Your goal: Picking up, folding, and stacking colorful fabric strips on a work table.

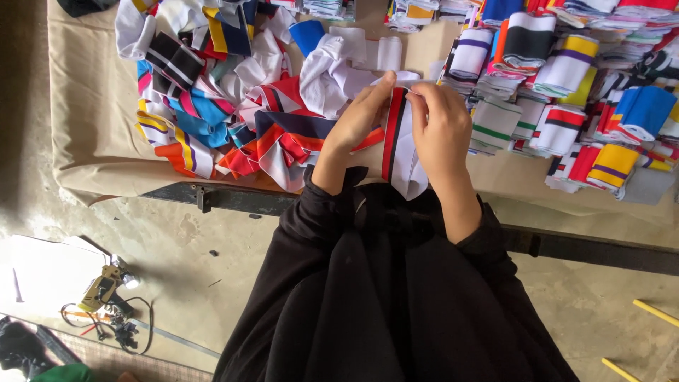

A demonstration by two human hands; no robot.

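Both of my hands pinch the top edge of one knit rib strip [402, 152], white with a red and a black stripe, which hangs down in front of my black clothing. My left hand [359, 120] grips its left corner and my right hand [442, 127] grips its right corner. Just behind it lies a crumpled white piece [325, 78]. To the left is a loose heap of striped strips [212, 106] in red, blue, white, orange and yellow.
Folded stacks of striped rib pieces [566, 78] cover the right of the cloth-covered table [92, 106]. A dark metal rail [226, 198] runs along the table's front edge. On the concrete floor at lower left lie a small tool with cables [106, 297] and a white sheet [49, 276].
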